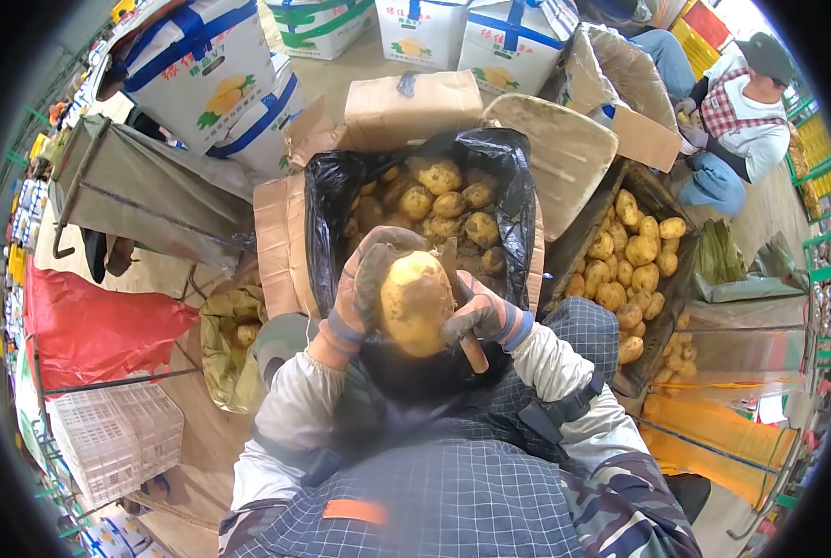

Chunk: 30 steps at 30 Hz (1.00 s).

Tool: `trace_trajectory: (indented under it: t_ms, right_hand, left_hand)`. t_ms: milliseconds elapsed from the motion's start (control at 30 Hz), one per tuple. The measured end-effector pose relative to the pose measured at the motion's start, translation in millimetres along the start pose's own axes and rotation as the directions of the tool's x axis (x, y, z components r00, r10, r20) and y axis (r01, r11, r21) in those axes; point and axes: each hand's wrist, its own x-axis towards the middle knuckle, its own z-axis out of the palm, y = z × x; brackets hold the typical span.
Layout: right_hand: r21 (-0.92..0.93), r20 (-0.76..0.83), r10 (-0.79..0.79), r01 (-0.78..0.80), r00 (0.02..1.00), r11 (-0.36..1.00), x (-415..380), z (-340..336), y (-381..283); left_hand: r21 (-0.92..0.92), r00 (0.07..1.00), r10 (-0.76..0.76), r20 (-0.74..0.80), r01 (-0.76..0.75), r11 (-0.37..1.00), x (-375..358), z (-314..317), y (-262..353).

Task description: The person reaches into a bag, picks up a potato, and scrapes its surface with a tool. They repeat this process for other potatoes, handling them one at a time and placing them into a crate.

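A large potato (415, 302) with patches of soil rests in my left hand (358, 288), whose gloved fingers wrap around its left side. My right hand (486, 318), also gloved, is closed around a knife with a wooden handle (474, 354). The dirty blade (450, 260) stands upright against the potato's right edge. Just beyond my hands is a cardboard box (281, 244) lined with a black plastic bag (518, 172). Several soil-covered potatoes (446, 205) lie inside it, partly hidden by my hands.
On the right, a dark crate (680, 270) holds many cleaner potatoes (625, 265). A yellow-green sack (220, 358) with a potato sits left. White printed cartons (420, 33) stand at the back. Another person (745, 116) sits at upper right. A white plastic basket (113, 437) is at lower left.
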Motion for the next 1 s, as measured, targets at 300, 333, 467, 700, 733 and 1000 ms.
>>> trace_trajectory:
  t_ms: [300, 333, 467, 700, 733, 1000]
  right_hand:
    - [0.106, -0.050, -0.012, 0.017, 0.999, 0.994, 18.5, 4.4, 10.5]
    - [0.116, -0.046, -0.018, 0.023, 0.999, 0.993, 20.5, 4.1, 11.7]
    - [0.130, -0.049, 0.041, -0.035, 0.998, 0.991, 21.6, -6.6, 17.7]
    - [0.011, -0.178, -0.003, 0.005, 0.984, 1.000, 14.0, -10.3, 27.4]
    - [-0.096, -0.145, -0.132, 0.119, 0.981, 0.988, 15.7, -14.3, 32.7]
    - [0.475, -0.073, 0.140, -0.089, 0.988, 0.876, 18.4, -0.9, 21.4]
  left_hand:
    - [0.588, 0.984, 0.169, 0.048, -0.165, 0.792, 10.0, -10.4, 10.7]
    - [0.591, 0.983, 0.176, 0.044, -0.167, 0.789, 11.0, -11.6, 9.4]
    - [0.606, 0.974, 0.226, 0.032, -0.199, 0.770, 16.9, -15.1, 4.5]
    - [0.643, 0.963, 0.267, 0.016, -0.214, 0.735, 17.4, -18.5, -1.8]
    - [0.658, 0.967, 0.253, -0.001, -0.190, 0.728, 17.1, -16.7, 0.1]
    - [0.697, 0.973, 0.231, -0.022, -0.150, 0.701, 17.0, -22.0, 0.7]
